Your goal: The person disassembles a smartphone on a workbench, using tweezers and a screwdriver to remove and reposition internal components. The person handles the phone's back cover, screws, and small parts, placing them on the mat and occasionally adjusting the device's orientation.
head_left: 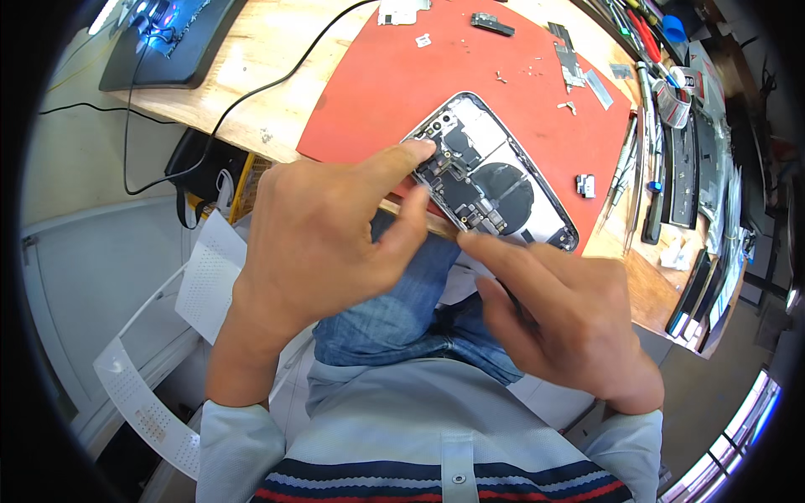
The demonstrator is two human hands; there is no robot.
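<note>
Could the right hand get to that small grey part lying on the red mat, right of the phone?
Probably yes: the right hand is near the phone's lower end, and the mat up to the part looks bare.
</note>
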